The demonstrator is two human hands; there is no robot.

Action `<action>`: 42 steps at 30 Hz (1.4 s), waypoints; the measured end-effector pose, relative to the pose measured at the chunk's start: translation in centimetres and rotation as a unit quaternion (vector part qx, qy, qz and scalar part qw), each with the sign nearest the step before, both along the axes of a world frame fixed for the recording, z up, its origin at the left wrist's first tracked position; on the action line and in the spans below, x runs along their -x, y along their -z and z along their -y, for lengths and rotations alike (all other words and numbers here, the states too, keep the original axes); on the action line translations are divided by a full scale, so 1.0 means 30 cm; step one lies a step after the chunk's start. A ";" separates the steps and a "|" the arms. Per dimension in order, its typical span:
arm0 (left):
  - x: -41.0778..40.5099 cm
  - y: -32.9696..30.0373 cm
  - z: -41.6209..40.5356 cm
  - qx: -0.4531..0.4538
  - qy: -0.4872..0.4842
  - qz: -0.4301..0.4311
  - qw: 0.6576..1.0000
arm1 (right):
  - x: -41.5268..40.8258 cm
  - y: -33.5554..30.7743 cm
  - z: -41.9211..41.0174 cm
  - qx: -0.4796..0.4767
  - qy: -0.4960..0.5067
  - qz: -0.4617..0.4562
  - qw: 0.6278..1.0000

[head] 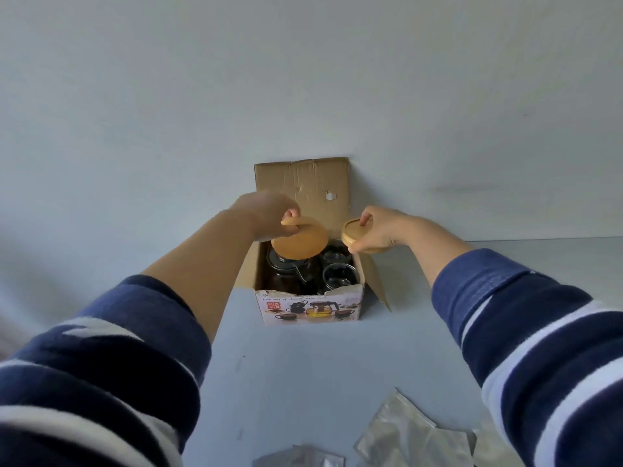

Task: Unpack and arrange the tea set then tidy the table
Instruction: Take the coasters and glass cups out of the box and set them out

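Note:
An open cardboard tea set box (308, 306) stands against the wall at the back of the table, its lid flap up. Inside it I see a glass teapot (286, 267) on the left and glass cups (338, 274) on the right. My left hand (266, 215) holds a large round wooden coaster (301, 239) by its edge, just above the box. My right hand (379, 229) pinches a smaller round wooden coaster (352, 232) over the box's right side, tilted up on edge.
Several clear plastic wrappers (401, 433) lie on the white table (303, 372) near the front edge. A side flap (377, 284) of the box sticks out to the right. The wall rises right behind the box.

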State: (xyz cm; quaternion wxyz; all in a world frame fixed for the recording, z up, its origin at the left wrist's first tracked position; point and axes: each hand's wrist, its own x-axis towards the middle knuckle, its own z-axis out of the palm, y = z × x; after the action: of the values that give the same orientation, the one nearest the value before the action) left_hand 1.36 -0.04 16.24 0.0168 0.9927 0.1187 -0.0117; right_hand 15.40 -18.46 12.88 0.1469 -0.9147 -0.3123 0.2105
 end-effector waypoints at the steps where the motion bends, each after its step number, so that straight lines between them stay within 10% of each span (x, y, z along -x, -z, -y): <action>1: -0.019 -0.017 0.026 -0.009 -0.002 0.025 1.000 | -0.010 -0.016 0.033 0.001 0.011 0.005 1.000; 21: -0.855 0.525 0.942 -0.042 0.022 0.169 0.985 | -0.810 0.352 0.912 0.032 0.159 0.010 0.987; 33: -1.114 0.808 1.014 -0.089 -0.009 0.190 0.978 | -1.091 0.680 0.904 -0.043 0.145 0.092 0.984; 42: -1.137 0.859 1.015 0.044 -0.107 0.149 0.982 | -1.119 0.701 0.903 -0.052 0.116 0.091 0.988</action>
State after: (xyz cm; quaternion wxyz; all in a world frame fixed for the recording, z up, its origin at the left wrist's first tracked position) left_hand 35.48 -30.48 -9.52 0.0787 0.9632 0.2195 0.1335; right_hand 48.96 -45.54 -8.16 0.1888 -0.9513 -0.2262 0.0910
